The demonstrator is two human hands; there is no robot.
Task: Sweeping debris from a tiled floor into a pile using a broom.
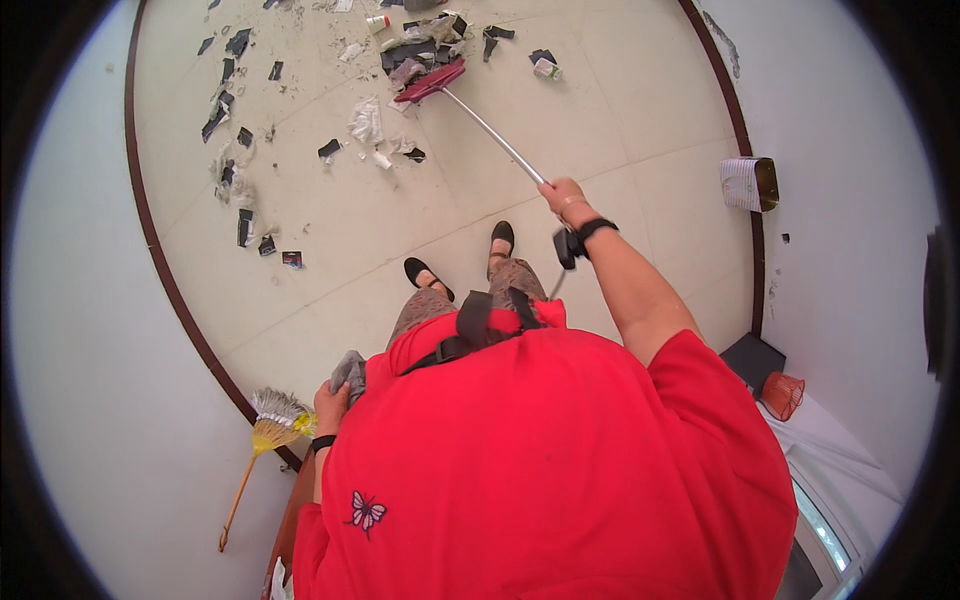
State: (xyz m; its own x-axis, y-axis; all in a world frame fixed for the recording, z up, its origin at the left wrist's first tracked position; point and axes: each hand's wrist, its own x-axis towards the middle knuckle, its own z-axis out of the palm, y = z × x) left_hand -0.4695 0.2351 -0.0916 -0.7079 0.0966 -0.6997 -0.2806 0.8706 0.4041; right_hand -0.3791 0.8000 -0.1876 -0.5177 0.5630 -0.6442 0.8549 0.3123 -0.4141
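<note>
My right hand (566, 201) grips the silver metal handle (495, 136) of a broom. Its dark red head (430, 81) rests on the tiled floor against a heap of black scraps and crumpled plastic (424, 46). Low at my left side, my left hand (331, 407) holds a crumpled grey cloth or bag (350, 373). Between the broom head and my feet lie a clear plastic wrapper (366, 120) and a black scrap (328, 148). Right of the heap is a crushed green-and-white container (547, 70); a white-and-red cup (378, 24) lies at its left.
More black scraps (245, 227) and plastic trail along the left side. A yellow straw broom (271, 435) and a mop head (279, 406) lean by the left wall. A striped bin (739, 184) stands at the right wall; an orange wire basket (782, 396) is lower right.
</note>
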